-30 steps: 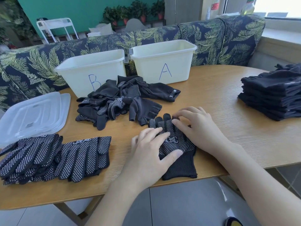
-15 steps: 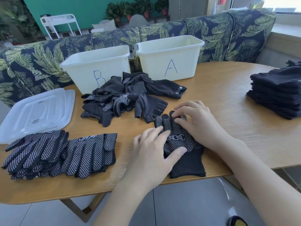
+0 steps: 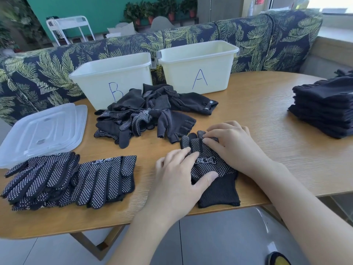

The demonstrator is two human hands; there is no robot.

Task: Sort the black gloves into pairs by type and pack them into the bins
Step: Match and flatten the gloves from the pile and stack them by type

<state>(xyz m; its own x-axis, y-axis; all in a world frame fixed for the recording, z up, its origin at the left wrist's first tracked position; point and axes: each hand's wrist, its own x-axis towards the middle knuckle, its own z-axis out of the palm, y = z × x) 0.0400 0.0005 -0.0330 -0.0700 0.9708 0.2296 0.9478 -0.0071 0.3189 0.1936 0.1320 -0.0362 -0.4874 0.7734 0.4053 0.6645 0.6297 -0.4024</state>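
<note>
A black glove with white dots (image 3: pixel 214 165) lies flat at the table's near edge, its cuff toward me. My left hand (image 3: pixel 179 173) rests on it, thumb pressing near the cuff and fingertips on the palm. My right hand (image 3: pixel 233 144) curls its fingertips onto the glove's finger ends and pinches them. A mixed pile of black gloves (image 3: pixel 145 113) lies in front of two white bins, bin B (image 3: pixel 110 73) and bin A (image 3: pixel 198 52). Sorted dotted gloves (image 3: pixel 57 178) lie stacked at the near left. A stack of plain dark gloves (image 3: pixel 324 109) sits at the right.
Two clear plastic lids (image 3: pixel 42 131) lie stacked at the left of the wooden table (image 3: pixel 267 115). A leaf-patterned sofa back (image 3: pixel 267 39) runs behind the bins. The table's near edge passes just below the glove's cuff.
Both hands stay on the dotted glove. My right fingers have curled tighter onto the glove's finger ends, and my left fingertips have slid a little up the palm.
</note>
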